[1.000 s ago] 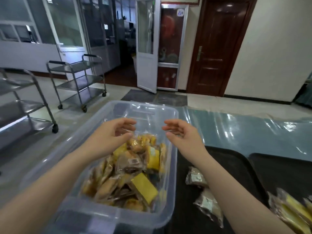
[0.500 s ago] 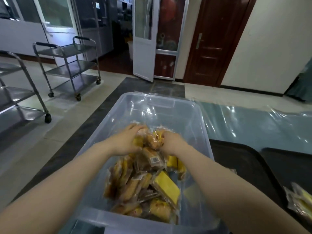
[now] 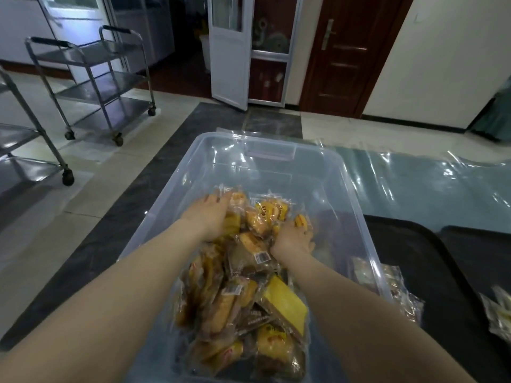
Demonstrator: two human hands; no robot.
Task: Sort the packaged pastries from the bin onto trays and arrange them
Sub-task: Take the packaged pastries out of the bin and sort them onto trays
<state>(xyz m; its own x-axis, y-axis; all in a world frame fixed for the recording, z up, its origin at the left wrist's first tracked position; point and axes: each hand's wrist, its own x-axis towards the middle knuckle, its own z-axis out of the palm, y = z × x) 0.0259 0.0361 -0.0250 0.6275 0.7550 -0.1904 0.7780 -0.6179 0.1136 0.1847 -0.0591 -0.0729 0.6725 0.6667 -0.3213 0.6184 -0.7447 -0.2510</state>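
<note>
Clear plastic bin (image 3: 279,150), seen from above, enclosing both hands; its far wall stands well beyond the fingertips, with bare bin floor between that wall and the pile. Its right rim runs just outside the right forearm. Blue-grey table under a clear plastic sheet (image 3: 431,183) extends beyond and to the right of the hands. Black tray (image 3: 431,261) lies right of the right hand, its near-left corner touching the bin wall; a second black tray (image 3: 481,244) sits just beside it, farther right. Two steel trolleys (image 3: 91,78) stand on the floor well left of the left hand.

Packaged pastries (image 3: 243,294), a heap of clear-wrapped yellow and brown pieces, fill the near half of the bin beneath and behind both hands. A few wrapped pastries (image 3: 398,288) lie on the first tray, right of the right forearm and against the bin wall.

Left hand (image 3: 211,217): palm down on the pile's far-left edge, fingers curved over a packet. Right hand (image 3: 293,239): palm down at the pile's far-right edge, fingers buried among packets; whether either grips one cannot be told.
</note>
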